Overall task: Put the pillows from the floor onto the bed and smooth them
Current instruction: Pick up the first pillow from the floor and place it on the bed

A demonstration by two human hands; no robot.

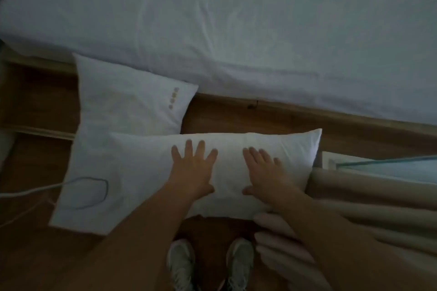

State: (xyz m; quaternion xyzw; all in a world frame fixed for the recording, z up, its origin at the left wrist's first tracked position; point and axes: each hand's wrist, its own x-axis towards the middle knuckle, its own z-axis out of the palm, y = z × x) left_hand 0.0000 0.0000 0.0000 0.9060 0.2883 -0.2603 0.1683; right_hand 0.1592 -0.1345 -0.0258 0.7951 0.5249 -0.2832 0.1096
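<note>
A long white pillow (146, 172) lies on the wooden floor in front of the bed (236, 19), which is covered by a white sheet. My left hand (192, 170) rests flat on its middle with fingers spread. My right hand (264, 170) lies flat on it too, a little to the right, fingers together. A second white pillow (123, 97) with several small buttons lies behind it to the left, leaning against the bed's side.
A white cable (42, 190) runs from the left across the front pillow's left end. A glass-topped table (390, 168) and beige curtain folds (354, 208) stand at the right. My two shoes (208, 264) are on the floor below.
</note>
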